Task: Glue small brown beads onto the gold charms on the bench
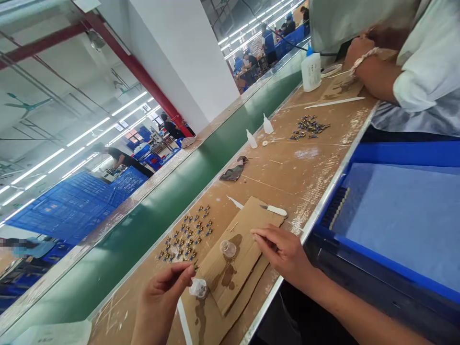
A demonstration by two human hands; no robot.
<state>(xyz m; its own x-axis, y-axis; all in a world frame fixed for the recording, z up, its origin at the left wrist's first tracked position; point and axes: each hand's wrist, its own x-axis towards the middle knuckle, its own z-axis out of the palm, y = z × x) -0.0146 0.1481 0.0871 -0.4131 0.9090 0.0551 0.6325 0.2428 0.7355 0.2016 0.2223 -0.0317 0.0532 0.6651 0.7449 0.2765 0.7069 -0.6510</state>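
Observation:
My left hand (163,290) is closed in a pinch, with a small dark part (196,266) at its fingertips, like the parts beside it. Just below those fingertips stands a small clear container (199,288) with white, crumpled-looking material on top. Several small blue-and-gold parts (187,237) lie spread beyond this hand. Over the right edge of a cardboard sheet (247,218), my right hand (285,251) has thumb and forefinger pressed together; anything between them is too small to make out. A small clear cup (227,248) sits on the damp-stained cardboard between my hands.
A white-handled knife (276,210) lies at the cardboard's far end. Farther along are a dark rag (233,171), small nozzle bottles (268,124) and another pile of parts (309,127). A co-worker's arm (377,72) rests beside a larger bottle (311,71). A blue bin (406,215) stands at right.

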